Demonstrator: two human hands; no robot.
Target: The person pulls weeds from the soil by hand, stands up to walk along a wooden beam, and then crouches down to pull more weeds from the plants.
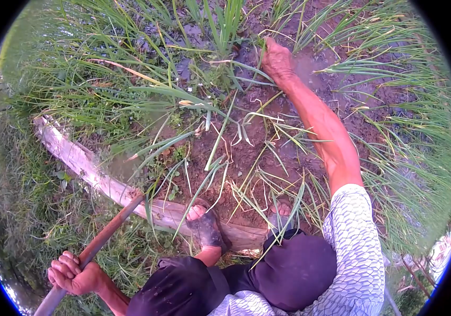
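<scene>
My left hand (75, 274) is wrapped round a wooden handle (104, 236) at the lower left. The handle slants up to the log, where its far end is hard to make out. At the top centre, my right arm reaches out over wet soil. The fingers of my right hand (277, 59) are closed at the base of green plants (225, 26); what they pinch is too small to name. Long green leaves (217, 142) lie bent over the mud below that hand.
A pale log (91, 166) runs from the left to my feet (204, 224). Grass (35, 210) grows on its near side. Rows of green plants (415, 116) stand in wet mud at the right, with more at the upper left.
</scene>
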